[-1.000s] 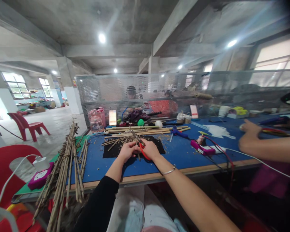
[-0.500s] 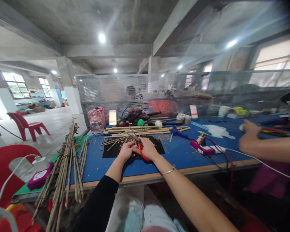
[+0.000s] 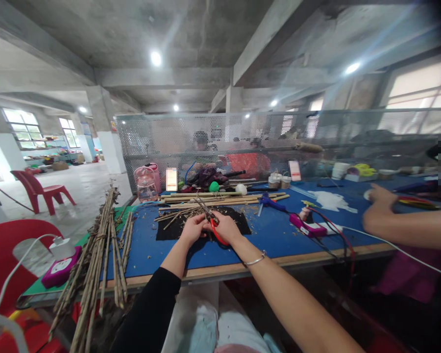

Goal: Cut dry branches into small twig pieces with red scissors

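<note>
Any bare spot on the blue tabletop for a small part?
Mostly bare, bar stray scraps: blue tabletop between the black cloth and the purple power strip at right; also between the cloth and the stick pile at left. Crowded: the cloth, with left hand, right hand and scissors over it; behind it, long sticks and a blue tool.

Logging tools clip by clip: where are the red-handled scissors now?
In the head view, just below centre, the red-handled scissors are in the person's right hand, beside the left hand, over the black cloth.
</note>
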A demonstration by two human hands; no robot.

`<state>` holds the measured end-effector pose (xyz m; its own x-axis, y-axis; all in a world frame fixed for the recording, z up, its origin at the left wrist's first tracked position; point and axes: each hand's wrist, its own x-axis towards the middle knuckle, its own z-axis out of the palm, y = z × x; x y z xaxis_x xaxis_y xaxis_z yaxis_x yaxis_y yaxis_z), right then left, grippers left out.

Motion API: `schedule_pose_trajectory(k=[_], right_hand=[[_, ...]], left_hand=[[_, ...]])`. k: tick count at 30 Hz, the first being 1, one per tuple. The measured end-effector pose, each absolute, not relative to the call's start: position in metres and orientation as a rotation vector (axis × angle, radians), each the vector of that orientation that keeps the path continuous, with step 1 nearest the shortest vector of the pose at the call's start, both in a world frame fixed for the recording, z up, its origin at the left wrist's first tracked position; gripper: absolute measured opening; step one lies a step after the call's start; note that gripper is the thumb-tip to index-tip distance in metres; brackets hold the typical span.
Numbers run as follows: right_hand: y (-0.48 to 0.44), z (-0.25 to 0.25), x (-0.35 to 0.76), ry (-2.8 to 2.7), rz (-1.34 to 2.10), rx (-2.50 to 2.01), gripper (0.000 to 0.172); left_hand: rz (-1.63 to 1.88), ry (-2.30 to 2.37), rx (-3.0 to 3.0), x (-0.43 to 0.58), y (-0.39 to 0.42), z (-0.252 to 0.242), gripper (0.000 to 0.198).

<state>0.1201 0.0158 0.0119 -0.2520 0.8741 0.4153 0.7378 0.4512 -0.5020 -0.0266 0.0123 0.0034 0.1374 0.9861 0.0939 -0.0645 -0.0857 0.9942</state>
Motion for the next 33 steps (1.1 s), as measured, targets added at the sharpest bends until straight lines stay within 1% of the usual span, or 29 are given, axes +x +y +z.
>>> schedule_pose_trajectory(k=[5, 11, 15, 19, 23, 29, 31, 33], right_hand=[[0.018, 0.01, 0.122, -2.066, 0.244, -1.386, 0.05], [0.023, 0.007, 0.122, -2.061, 0.224, -1.395, 0.056], [0.024, 0.006, 0.122, -2.061, 0.249, -1.412, 0.053], [0.022, 0.009, 0.124, -2.063, 0.144, -1.413, 0.054], [0.023, 0.01, 0.123, -2.057, 0.058, -1.301, 0.055], [0.026, 0.006, 0.123, -2.025, 0.182, -1.323, 0.043], [0.028, 0.003, 0.124, -2.0, 0.227, -1.31, 0.045], [0.029, 0.001, 0.124, -1.942, 0.286, -1.296, 0.053]], left_hand=[[1.194, 1.012, 1.301, -0.026, 0.011, 0.004, 0.042], [1.183, 1.037, 1.274, -0.027, 0.008, 0.007, 0.041], [1.181, 1.029, 1.272, -0.029, 0.007, 0.009, 0.041], [1.151, 1.014, 1.342, -0.028, 0.006, 0.01, 0.045], [1.125, 0.998, 1.42, -0.027, 0.005, 0.01, 0.046], [1.139, 1.002, 1.372, -0.026, 0.002, 0.014, 0.045], [1.146, 1.0, 1.347, -0.026, 0.003, 0.013, 0.046], [1.154, 1.003, 1.329, -0.026, 0.005, 0.011, 0.045]])
